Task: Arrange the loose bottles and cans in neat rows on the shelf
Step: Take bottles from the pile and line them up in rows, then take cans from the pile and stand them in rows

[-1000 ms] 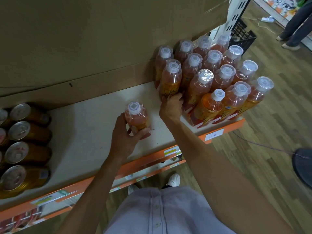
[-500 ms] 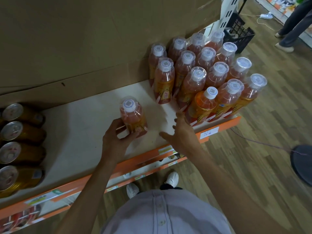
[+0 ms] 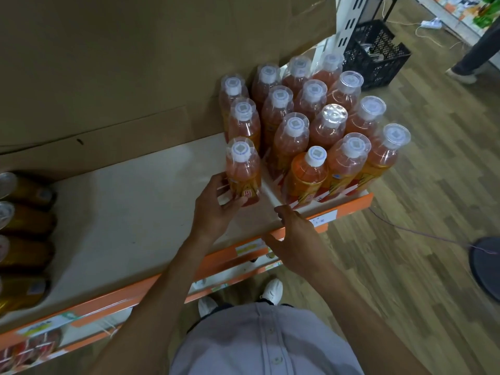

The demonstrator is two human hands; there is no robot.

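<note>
My left hand (image 3: 213, 209) grips an upright orange drink bottle (image 3: 242, 169) with a white cap, standing on the white shelf (image 3: 130, 212). The bottle stands at the front of the leftmost column of a block of several like bottles (image 3: 311, 123), close behind which are two more. My right hand (image 3: 293, 239) hovers with relaxed fingers over the shelf's orange front edge, just right of the held bottle, holding nothing. Several gold cans (image 3: 21, 239) lie in a column at the shelf's left end.
Brown cardboard (image 3: 135, 63) backs the shelf. A black crate (image 3: 376, 55) sits on the wood floor beyond the bottles. Another person's legs (image 3: 476, 52) stand at the far right. A dark round base (image 3: 487, 263) with a thin cable lies on the floor at right.
My left hand has slid the bottle to the right, up against the leftmost column. My right hand left the bottle block and drew back to the shelf's front edge.
</note>
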